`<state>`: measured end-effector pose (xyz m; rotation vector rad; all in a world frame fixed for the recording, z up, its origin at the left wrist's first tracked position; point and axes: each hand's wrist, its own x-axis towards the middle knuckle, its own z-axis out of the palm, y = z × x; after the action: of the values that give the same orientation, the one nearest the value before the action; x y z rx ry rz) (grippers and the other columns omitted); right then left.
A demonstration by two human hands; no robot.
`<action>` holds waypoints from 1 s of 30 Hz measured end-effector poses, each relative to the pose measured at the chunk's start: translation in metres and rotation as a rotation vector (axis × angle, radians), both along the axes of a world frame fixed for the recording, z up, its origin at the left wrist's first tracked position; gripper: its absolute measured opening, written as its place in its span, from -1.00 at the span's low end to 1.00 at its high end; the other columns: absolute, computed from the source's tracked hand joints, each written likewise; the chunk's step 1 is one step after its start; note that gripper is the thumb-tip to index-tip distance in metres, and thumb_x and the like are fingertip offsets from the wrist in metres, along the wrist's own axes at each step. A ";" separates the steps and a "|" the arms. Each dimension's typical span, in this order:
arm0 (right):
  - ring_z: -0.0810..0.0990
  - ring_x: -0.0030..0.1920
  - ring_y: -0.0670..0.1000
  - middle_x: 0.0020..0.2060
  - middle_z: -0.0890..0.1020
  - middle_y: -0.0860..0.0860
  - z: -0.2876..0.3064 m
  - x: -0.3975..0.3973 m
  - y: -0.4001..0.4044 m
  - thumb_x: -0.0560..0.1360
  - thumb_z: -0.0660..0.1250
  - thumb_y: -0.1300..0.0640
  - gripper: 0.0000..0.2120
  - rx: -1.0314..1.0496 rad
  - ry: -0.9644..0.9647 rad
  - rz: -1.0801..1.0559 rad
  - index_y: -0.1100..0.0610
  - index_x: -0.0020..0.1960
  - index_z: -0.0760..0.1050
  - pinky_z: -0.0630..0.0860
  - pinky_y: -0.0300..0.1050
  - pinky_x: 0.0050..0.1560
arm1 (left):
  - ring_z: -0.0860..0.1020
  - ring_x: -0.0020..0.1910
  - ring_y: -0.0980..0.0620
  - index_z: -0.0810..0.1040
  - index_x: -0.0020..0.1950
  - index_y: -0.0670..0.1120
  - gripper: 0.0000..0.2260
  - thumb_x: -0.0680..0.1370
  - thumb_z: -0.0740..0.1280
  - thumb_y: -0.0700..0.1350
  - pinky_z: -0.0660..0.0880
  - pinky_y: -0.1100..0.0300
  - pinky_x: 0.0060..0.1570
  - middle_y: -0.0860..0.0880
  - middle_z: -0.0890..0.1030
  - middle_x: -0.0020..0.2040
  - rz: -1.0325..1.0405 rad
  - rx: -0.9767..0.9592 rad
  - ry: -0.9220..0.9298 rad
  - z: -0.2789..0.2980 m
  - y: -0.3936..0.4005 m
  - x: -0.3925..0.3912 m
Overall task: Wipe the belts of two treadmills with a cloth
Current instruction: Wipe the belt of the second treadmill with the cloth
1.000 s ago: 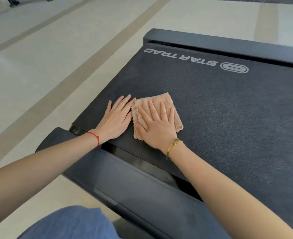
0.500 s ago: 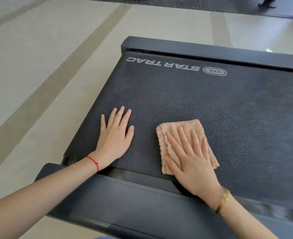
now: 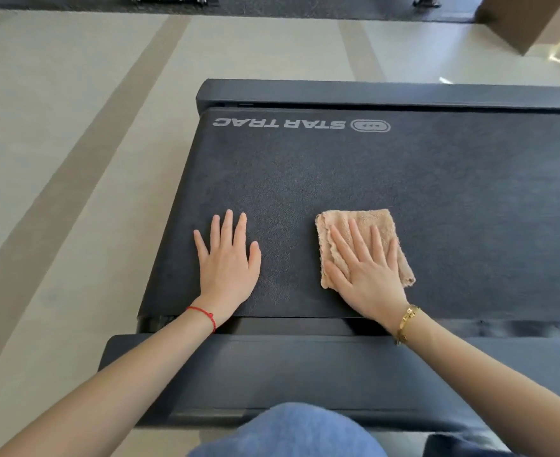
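Head view looks down on a dark treadmill belt (image 3: 387, 192) that fills the centre and right of the frame, with the white STAR TRAC lettering (image 3: 278, 123) upside down near its upper edge. The right hand (image 3: 367, 272) lies flat, fingers straight and spread, pressing a folded cloth (image 3: 361, 222) onto the belt at centre right; it pins the cloth down and does not curl round it. The left hand (image 3: 227, 262) rests flat on the bare belt at centre left, fingers extended and holding nothing, well apart from the cloth.

The risks, as I judge them: since the cloth is only pressed and not gripped, a quick stroke could let it bunch or slide out from under the palm, most likely at the lower right corner that sticks out past the hand. The belt may also creep under the leaning left hand, so patches could be missed. The gap along the belt's lower edge, beside the near side rail (image 3: 272, 367), could snag a trailing corner.

The cloth is a tan, fluffy terry square, folded into layers whose wavy edges show along its left side. The belt is dark grey, finely textured and matte.
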<state>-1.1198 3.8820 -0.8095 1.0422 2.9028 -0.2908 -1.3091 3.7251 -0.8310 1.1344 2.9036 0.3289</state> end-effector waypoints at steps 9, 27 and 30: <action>-0.33 0.56 0.08 0.57 -0.20 -0.23 -0.001 0.003 -0.059 0.56 -0.18 -0.36 -0.40 -0.032 0.038 0.231 -0.29 0.56 -0.17 -0.35 0.18 0.52 | 0.00 0.60 -0.10 0.06 0.62 0.00 -0.47 0.66 -0.02 0.12 -0.06 -0.26 0.52 -0.07 0.07 0.62 -0.016 0.022 0.018 0.003 -0.006 0.000; -0.24 0.58 0.08 0.58 -0.15 -0.21 -0.001 -0.001 -0.030 0.56 -0.12 -0.33 -0.42 0.015 0.063 0.140 -0.32 0.55 -0.16 -0.31 0.15 0.53 | -0.07 0.60 -0.12 0.03 0.62 0.01 -0.48 0.67 -0.01 0.08 -0.13 -0.35 0.48 -0.03 0.03 0.63 -0.065 -0.013 -0.001 0.005 0.012 0.001; -0.26 0.58 0.07 0.57 -0.18 -0.22 0.000 0.019 0.005 0.55 -0.14 -0.33 -0.41 0.001 0.054 0.054 -0.32 0.55 -0.16 -0.31 0.13 0.53 | -0.07 0.60 -0.11 0.02 0.62 0.01 -0.49 0.68 -0.02 0.08 -0.14 -0.35 0.48 -0.04 0.03 0.63 -0.087 -0.020 -0.012 0.006 0.033 0.000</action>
<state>-1.1012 3.8866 -0.8099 0.9691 2.9732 -0.3201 -1.3095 3.7585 -0.8249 1.2462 2.8306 0.3029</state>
